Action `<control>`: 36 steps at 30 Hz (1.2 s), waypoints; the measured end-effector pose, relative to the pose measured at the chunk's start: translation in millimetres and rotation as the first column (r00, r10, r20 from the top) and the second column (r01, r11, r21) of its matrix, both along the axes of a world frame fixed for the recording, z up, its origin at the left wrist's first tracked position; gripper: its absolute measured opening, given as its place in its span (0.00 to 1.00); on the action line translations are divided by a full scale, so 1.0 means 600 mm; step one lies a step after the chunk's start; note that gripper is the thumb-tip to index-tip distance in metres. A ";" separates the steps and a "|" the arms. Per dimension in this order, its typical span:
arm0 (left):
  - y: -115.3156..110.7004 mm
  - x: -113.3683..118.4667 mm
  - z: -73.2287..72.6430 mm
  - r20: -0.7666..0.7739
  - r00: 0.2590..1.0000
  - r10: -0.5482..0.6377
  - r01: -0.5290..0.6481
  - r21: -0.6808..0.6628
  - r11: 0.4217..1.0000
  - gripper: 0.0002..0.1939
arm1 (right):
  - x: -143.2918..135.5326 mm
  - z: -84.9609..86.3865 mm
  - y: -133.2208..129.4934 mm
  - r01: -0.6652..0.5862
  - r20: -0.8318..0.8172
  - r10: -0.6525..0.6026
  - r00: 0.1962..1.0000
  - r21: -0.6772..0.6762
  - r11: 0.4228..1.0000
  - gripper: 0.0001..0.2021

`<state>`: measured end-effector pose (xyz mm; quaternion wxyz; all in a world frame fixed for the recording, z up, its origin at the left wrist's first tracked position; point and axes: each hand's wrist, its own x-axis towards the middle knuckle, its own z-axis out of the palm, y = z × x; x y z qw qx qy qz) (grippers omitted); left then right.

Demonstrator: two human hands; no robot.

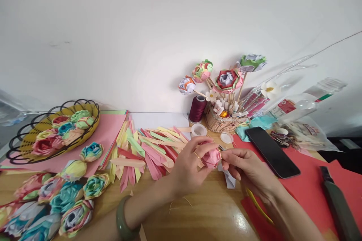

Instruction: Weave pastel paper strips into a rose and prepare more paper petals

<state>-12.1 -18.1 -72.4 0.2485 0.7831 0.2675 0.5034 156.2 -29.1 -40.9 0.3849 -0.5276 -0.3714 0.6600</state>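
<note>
Bare forearms (152, 202) overhang glossy wooden table (209, 214) against white wall (113, 37).

Soft, fairly bright light washes the white wall (113, 45), with faint shadows behind the stemmed paper flowers (229, 80). White glare marks the wooden tabletop (209, 216). Wide-angle stretch pulls the edges; lower-left paper roses (65, 198) look soft.
</note>
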 end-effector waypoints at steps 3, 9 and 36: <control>-0.001 0.000 -0.001 -0.002 1.000 0.023 -0.023 0.007 1.000 0.25 | -0.006 -0.006 -0.002 0.030 -0.002 -0.030 1.000 0.005 1.000 0.16; -0.003 0.002 -0.004 -0.016 0.997 0.072 -0.072 0.035 0.997 0.26 | -0.014 -0.017 -0.009 0.026 0.135 -0.043 0.990 0.128 0.991 0.17; -0.003 -0.002 0.005 -0.007 1.000 0.000 0.000 -0.101 0.995 0.24 | 0.000 -0.006 0.001 -0.042 -0.123 0.041 0.992 -0.005 0.999 0.10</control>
